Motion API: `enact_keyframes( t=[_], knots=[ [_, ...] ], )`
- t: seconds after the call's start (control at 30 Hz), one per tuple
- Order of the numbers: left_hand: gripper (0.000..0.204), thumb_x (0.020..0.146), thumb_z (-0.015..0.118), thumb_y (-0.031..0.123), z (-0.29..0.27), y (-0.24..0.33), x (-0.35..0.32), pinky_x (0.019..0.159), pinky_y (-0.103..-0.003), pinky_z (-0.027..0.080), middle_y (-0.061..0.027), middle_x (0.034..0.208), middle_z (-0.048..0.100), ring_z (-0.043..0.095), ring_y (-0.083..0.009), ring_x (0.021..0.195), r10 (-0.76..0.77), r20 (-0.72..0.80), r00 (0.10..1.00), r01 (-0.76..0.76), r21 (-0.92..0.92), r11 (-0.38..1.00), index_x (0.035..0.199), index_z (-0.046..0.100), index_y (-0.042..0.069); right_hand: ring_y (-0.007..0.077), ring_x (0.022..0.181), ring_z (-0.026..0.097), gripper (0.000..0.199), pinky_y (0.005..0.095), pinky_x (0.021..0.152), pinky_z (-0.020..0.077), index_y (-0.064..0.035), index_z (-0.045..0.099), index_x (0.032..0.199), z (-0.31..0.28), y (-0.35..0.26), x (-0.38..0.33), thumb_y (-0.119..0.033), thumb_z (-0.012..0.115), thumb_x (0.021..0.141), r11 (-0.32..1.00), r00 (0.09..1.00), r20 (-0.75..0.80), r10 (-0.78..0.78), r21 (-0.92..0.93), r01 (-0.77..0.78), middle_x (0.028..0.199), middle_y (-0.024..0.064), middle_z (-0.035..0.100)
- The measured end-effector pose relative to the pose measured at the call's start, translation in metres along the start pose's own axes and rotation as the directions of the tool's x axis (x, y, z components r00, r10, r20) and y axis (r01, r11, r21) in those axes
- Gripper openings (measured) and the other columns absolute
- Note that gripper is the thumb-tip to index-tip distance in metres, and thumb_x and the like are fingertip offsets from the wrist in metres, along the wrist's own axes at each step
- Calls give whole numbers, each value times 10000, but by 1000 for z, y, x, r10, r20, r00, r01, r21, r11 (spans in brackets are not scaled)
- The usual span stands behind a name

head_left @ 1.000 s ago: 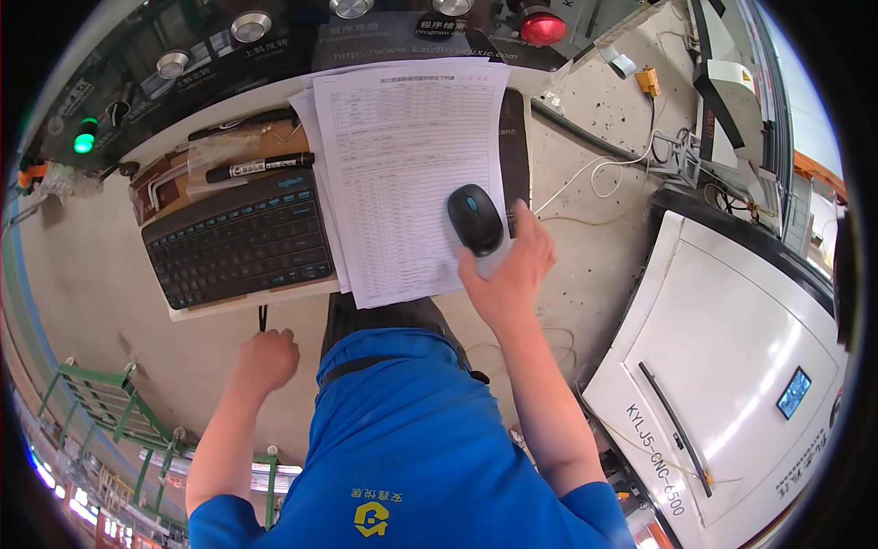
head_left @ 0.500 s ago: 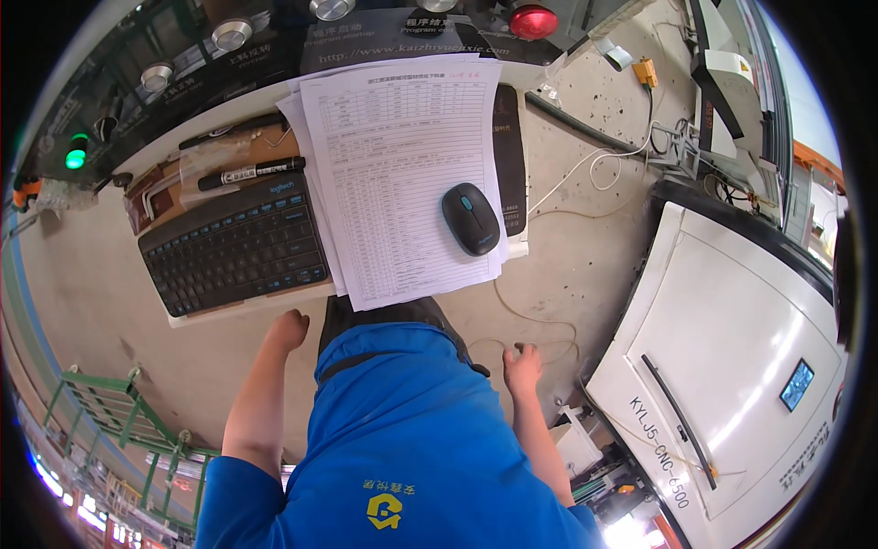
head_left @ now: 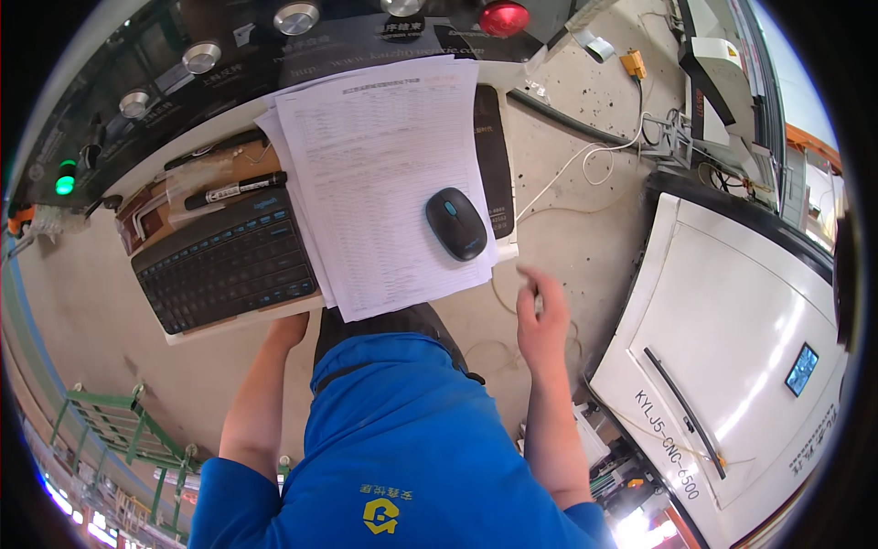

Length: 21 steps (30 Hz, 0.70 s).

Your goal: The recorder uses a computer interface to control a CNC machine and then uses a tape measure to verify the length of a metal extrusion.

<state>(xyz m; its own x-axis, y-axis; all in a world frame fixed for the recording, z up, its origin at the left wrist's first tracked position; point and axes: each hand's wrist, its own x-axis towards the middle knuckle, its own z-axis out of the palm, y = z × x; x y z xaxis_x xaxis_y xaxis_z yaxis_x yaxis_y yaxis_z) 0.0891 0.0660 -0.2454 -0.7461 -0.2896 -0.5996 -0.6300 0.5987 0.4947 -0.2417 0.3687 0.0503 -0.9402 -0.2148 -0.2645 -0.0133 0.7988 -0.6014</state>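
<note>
My right hand [head_left: 541, 316] is raised just right of the shelf's front corner, holding nothing, its thumb and forefinger apart. Nearest to it lies a black computer mouse [head_left: 455, 225] with a blue-edged wheel, resting on a stack of printed sheets [head_left: 375, 183]. My left hand [head_left: 291, 328] hangs low beside my waist, by the shelf's front edge below the keyboard; its fingers are hidden. A black keyboard [head_left: 224, 265] sits on the shelf left of the sheets. Behind it lies a black marker pen [head_left: 236, 189].
A dark control panel [head_left: 247, 69] with metal buttons, a red knob [head_left: 505, 17] and a lit green button [head_left: 66, 177] stands behind the shelf. A white machine cabinet [head_left: 722, 339] is on the right. Cables [head_left: 585, 165] trail over the floor. A green metal frame [head_left: 123, 425] stands at left.
My right hand has risen and moved forward toward the shelf's right corner. My left hand has shifted slightly and is now partly behind the shelf edge. The view has moved a little.
</note>
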Motion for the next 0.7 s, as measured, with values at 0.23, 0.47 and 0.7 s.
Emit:
enact_keyframes(
  t=[0.23,0.47,0.7],
  knots=[
    [415,971,548,348,-6,3,-15,894,-541,513,-299,1040,692,651,-479,1006,-329,166,930,340,-45,939,1032,707,-31,122,721,542,352,271,688,463,-47,683,1198,6,-92,63,52,573,878,964,963,51,-266,-8,267,807,47,580],
    [422,974,539,354,-1,0,-34,888,-536,519,-300,1035,690,653,-474,1008,-423,247,872,417,78,906,986,689,-40,135,699,542,367,280,657,478,-52,684,1199,17,-105,62,51,585,860,957,955,91,-283,-36,287,789,54,561],
    [436,990,500,356,-12,9,-31,914,-540,513,-302,1063,683,641,-475,1047,-434,270,859,438,51,898,1017,688,-36,152,703,562,378,297,670,489,-68,688,1203,23,-107,62,42,599,853,942,943,105,-315,-85,324,805,66,580]
  ],
)
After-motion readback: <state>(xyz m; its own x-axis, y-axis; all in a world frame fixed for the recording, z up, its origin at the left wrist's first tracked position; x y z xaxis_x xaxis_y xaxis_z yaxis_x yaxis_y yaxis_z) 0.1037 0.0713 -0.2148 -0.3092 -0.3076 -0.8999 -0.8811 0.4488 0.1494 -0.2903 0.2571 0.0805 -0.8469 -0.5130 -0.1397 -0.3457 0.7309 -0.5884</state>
